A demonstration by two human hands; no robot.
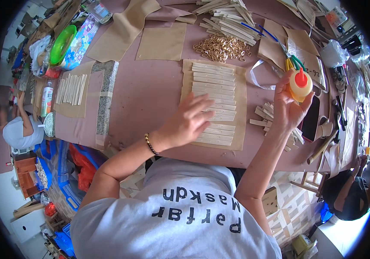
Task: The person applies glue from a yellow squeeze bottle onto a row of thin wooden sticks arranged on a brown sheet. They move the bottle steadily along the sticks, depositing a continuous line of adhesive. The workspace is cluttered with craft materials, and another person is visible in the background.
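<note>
My right hand (pixel 289 108) is raised at the right side of the table, its fingers closed round a yellowish squeeze bottle (pixel 301 91) with a red nozzle cap pointing up. Over the strips at the middle hovers or rests my left hand (pixel 190 118), fingers spread with nothing seen in them; whether it touches the strips I cannot tell. Several flat cream strips (pixel 213 78) lie in a stacked column of parallel rows on a brown sheet (pixel 240 99). The left hand hides the left ends of some middle rows.
A heap of gold-coloured rings (pixel 221 47) and a pile of loose strips (pixel 232 21) sit beyond the sheet. More strips (pixel 262 115) lie near my right forearm. Scissors (pixel 289 54) are at the right. Another strip row (pixel 72 89) lies at left. Two other people are at the sides.
</note>
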